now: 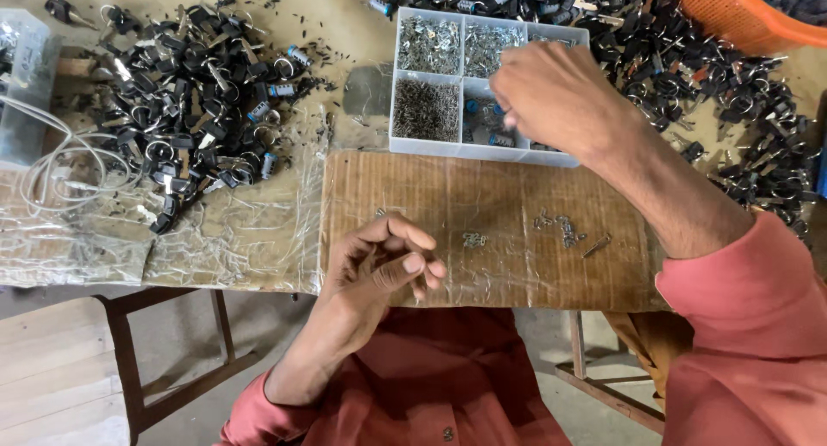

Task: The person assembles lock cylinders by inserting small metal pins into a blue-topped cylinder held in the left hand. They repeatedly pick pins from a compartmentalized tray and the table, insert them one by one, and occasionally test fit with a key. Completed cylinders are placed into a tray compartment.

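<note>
My right hand (551,97) reaches into a clear plastic compartment box (405,144) at the back of the board, fingers pinched down among small blue and metal parts in a middle compartment; what they pinch is hidden. My left hand (383,261) rests near the front edge of a brown cardboard sheet (482,196), fingers curled loosely; whether it holds something small I cannot tell. A few tiny metal parts (564,230) lie loose on the cardboard between the hands.
A heap of black keys and rings (189,93) covers the left of the table, and another heap (749,127) the right. An orange basket (741,15) sits at the top right. White cable (65,166) and a clear box (21,84) lie far left. Crinkled plastic film (233,230) covers the tabletop.
</note>
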